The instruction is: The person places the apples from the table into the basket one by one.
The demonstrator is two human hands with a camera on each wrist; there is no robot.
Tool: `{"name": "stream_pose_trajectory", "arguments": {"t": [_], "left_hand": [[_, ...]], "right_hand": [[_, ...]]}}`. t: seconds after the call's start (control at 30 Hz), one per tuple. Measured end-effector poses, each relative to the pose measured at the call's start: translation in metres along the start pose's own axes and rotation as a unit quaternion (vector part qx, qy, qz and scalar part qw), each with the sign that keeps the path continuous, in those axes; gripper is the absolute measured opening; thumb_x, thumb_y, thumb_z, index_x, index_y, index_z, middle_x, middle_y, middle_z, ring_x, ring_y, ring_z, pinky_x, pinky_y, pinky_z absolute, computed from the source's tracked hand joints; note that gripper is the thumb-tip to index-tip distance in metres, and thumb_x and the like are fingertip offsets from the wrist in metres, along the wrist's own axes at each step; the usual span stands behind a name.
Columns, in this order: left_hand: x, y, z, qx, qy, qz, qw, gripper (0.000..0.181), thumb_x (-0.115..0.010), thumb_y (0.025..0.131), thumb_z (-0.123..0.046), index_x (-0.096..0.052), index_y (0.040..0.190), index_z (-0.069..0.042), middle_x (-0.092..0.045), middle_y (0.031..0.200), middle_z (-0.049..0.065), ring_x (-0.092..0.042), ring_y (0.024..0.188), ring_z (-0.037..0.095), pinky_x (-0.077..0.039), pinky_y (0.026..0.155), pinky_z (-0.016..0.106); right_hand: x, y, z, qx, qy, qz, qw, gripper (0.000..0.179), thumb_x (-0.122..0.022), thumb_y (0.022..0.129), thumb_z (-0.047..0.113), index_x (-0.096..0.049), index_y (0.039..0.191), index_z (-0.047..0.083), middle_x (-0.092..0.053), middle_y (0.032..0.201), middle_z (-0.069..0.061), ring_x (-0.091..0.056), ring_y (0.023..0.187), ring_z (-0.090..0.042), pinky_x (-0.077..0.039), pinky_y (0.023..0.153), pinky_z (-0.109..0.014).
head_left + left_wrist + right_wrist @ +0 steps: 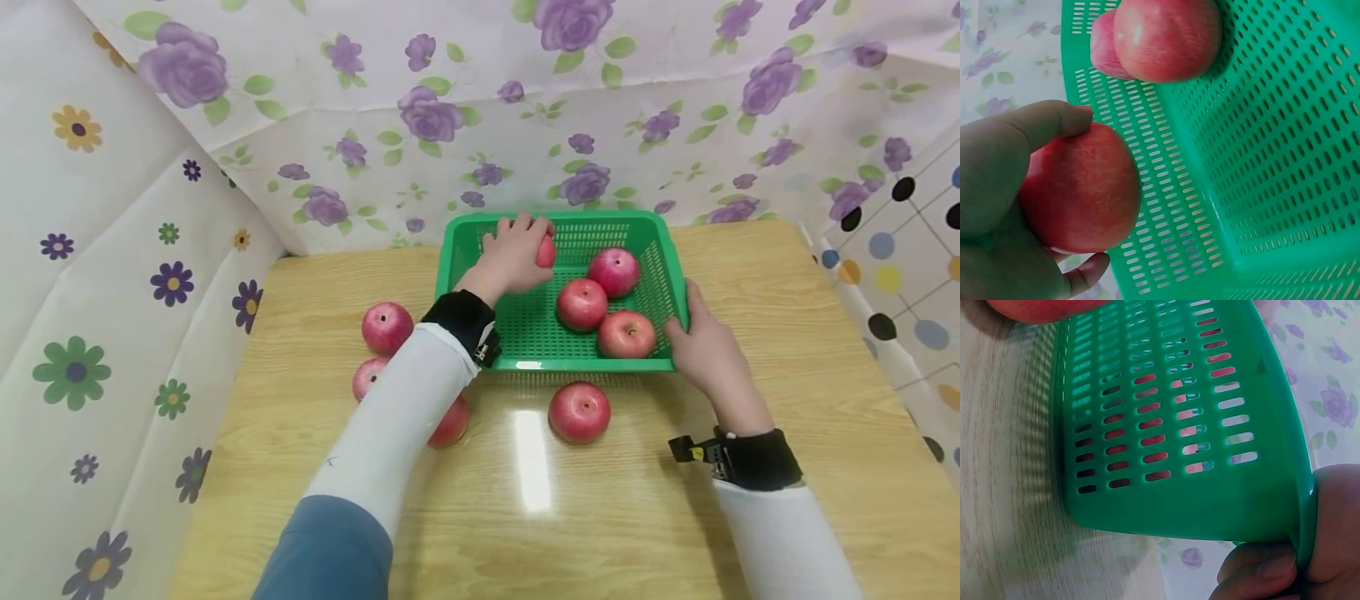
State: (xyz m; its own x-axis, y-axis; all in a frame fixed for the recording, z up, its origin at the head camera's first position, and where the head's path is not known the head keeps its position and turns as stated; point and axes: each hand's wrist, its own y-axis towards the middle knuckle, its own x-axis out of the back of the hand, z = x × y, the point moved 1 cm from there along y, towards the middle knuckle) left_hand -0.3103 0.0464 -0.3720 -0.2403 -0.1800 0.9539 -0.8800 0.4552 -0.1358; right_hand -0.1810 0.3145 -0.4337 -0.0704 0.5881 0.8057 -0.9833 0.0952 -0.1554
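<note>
My left hand (513, 257) grips a red apple (1088, 190) over the left part of a green slotted plastic basket (562, 365). In the left wrist view, thumb and fingers wrap round that apple beside the basket's slotted wall. Toward the basket's right side lie three more apples: a darker one (614, 272) at the back, one (582, 304) in the middle and one (627, 334) at the front. My right hand (708, 354) holds the basket's right rim. The right wrist view shows its fingers (1263, 569) pinching the rim at the corner.
One apple (580, 412) sits on the wooden table (615, 517) in front of the basket. Left of the basket are an apple (387, 327), another (367, 377) and a third (451, 423), the last two partly behind my left sleeve. A flowered cloth (480, 142) hangs behind the table.
</note>
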Motion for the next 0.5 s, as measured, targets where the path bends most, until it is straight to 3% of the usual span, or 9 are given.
{"name": "stream_pose_trajectory", "arguments": {"t": [0.27,0.5], "left_hand": [[-0.007,0.009,-0.008,-0.011,0.027,0.012,0.9995,0.058,-0.068,0.088,-0.034,-0.042,0.138,-0.025,-0.039,0.134,0.007,-0.034,0.121,0.029,-0.037,0.097,0.047],[-0.012,0.015,-0.007,-0.06,0.047,0.059,0.9954,0.057,-0.072,0.088,-0.033,-0.045,0.138,-0.025,-0.035,0.138,0.01,-0.033,0.123,0.029,-0.035,0.102,0.047]], "right_hand": [[0.002,0.0,0.002,-0.003,0.0,0.0,1.0,0.069,-0.031,0.106,0.038,0.009,0.158,0.018,-0.038,0.14,-0.041,-0.052,0.094,-0.045,-0.047,0.067,-0.054],[0.0,-0.001,0.0,-0.001,0.0,0.001,1.0,0.068,-0.03,0.106,0.039,0.008,0.159,0.019,-0.039,0.14,-0.041,-0.053,0.093,-0.045,-0.047,0.064,-0.052]]}}
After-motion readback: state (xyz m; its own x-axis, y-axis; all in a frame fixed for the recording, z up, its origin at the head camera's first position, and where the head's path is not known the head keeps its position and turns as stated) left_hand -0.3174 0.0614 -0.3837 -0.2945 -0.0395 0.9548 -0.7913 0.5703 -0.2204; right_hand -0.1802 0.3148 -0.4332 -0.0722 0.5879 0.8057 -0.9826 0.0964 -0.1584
